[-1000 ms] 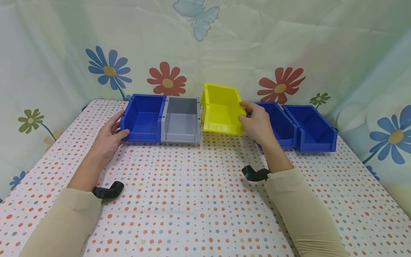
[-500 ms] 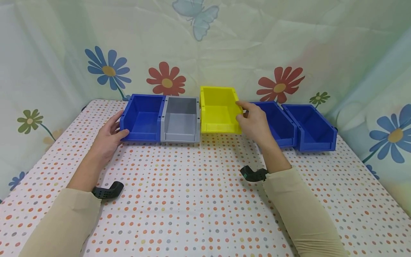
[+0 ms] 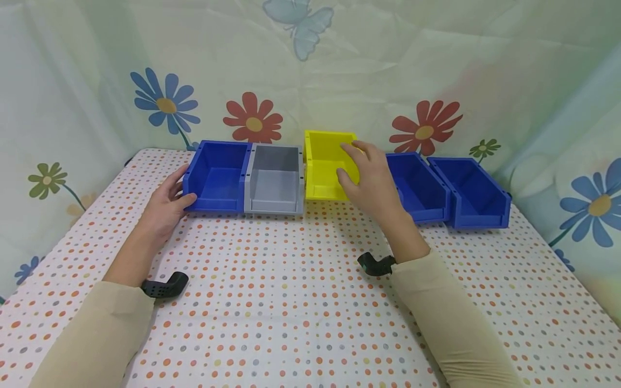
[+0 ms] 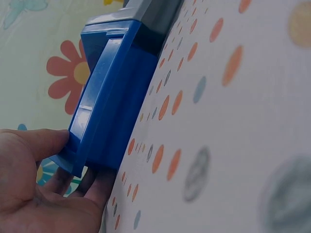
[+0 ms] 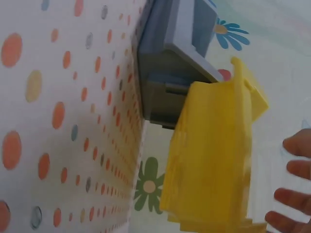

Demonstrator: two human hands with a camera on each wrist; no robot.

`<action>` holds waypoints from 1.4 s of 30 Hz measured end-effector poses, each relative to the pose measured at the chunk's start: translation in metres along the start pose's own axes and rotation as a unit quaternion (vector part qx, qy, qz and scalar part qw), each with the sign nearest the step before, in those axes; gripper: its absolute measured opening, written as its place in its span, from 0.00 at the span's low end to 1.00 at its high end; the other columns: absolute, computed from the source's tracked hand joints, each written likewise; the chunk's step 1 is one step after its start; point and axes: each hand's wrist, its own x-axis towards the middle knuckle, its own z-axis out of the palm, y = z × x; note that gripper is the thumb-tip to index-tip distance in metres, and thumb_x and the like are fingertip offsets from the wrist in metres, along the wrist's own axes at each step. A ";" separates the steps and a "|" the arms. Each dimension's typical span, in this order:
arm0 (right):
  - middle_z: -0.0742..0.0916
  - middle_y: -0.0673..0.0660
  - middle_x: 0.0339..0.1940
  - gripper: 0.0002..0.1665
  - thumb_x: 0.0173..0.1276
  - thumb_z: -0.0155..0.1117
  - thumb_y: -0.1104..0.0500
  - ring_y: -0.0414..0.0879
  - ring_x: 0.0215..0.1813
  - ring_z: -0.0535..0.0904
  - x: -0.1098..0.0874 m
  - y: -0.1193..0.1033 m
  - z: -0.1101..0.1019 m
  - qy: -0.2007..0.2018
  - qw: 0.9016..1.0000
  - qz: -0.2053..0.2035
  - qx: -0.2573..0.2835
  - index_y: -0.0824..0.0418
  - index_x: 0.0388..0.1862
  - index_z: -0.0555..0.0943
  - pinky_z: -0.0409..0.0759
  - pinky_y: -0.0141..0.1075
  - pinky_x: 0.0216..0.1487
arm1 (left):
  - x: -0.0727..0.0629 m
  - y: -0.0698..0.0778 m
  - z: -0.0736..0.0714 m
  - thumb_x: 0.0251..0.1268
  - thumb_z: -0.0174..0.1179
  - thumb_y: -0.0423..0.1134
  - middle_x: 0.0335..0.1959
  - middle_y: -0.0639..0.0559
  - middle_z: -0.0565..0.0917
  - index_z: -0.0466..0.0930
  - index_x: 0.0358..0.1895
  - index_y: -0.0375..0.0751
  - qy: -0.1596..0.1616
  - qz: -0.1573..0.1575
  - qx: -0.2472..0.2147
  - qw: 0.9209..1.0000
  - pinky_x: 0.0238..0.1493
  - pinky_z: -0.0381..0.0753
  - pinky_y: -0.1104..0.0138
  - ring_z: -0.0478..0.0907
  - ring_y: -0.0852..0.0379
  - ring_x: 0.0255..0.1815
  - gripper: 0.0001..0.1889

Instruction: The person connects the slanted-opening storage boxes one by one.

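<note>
At the left end of the row my left hand [image 3: 165, 210] holds the side of a blue storage bin [image 3: 217, 183]. The left wrist view shows the thumb [image 4: 51, 141] on the bin's front corner and fingers curled against its outer side. Touching that bin on its right is a grey bin [image 3: 274, 188]. A yellow bin [image 3: 324, 161] sits against the grey one's right side; the right wrist view shows it raised off the table. My right hand [image 3: 373, 183] hovers over its right part with spread fingers [image 5: 297, 167], apart from it, hiding the right wall.
Two more blue bins stand side by side to the right, one [image 3: 418, 188] partly behind my right wrist and another [image 3: 470, 191] beyond it. A dotted cloth [image 3: 271, 302] covers the table. A flowered curtain [image 3: 194, 64] hangs close behind the bins.
The yellow bin went from tilted to level against the grey bin. My right hand has let go of its right wall and moved left over it. The left hand stays put.
</note>
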 end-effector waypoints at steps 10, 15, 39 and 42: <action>0.59 0.57 0.86 0.37 0.78 0.60 0.47 0.62 0.81 0.61 0.004 -0.015 0.015 -0.121 0.991 -0.047 0.001 0.47 0.83 0.63 0.73 0.60 0.74 | -0.001 -0.001 0.002 0.83 0.47 0.32 0.87 0.44 0.45 0.44 0.84 0.70 0.001 -0.006 -0.011 1.000 0.81 0.57 0.42 0.47 0.40 0.86 0.39; 0.53 0.54 0.88 0.43 0.79 0.58 0.41 0.61 0.77 0.69 0.006 -0.018 0.022 -0.191 0.980 -0.055 0.012 0.44 0.86 0.55 0.76 0.57 0.73 | -0.002 0.001 0.003 0.82 0.47 0.31 0.87 0.45 0.46 0.45 0.84 0.70 0.002 -0.012 -0.012 1.000 0.81 0.57 0.42 0.48 0.40 0.86 0.39; 0.51 0.46 0.88 0.48 0.76 0.64 0.42 0.57 0.82 0.64 0.013 -0.019 0.031 -0.218 0.975 -0.040 0.015 0.42 0.87 0.52 0.70 0.55 0.78 | -0.003 0.007 0.002 0.82 0.47 0.29 0.87 0.43 0.45 0.45 0.85 0.68 -0.002 -0.004 -0.020 1.000 0.81 0.58 0.44 0.46 0.40 0.86 0.39; 0.51 0.45 0.88 0.48 0.76 0.64 0.42 0.57 0.82 0.64 0.012 -0.020 0.032 -0.219 0.975 -0.038 0.014 0.41 0.87 0.51 0.70 0.55 0.78 | -0.003 0.006 0.001 0.82 0.47 0.29 0.87 0.43 0.45 0.45 0.85 0.68 -0.002 -0.004 -0.021 1.000 0.81 0.58 0.44 0.46 0.40 0.86 0.39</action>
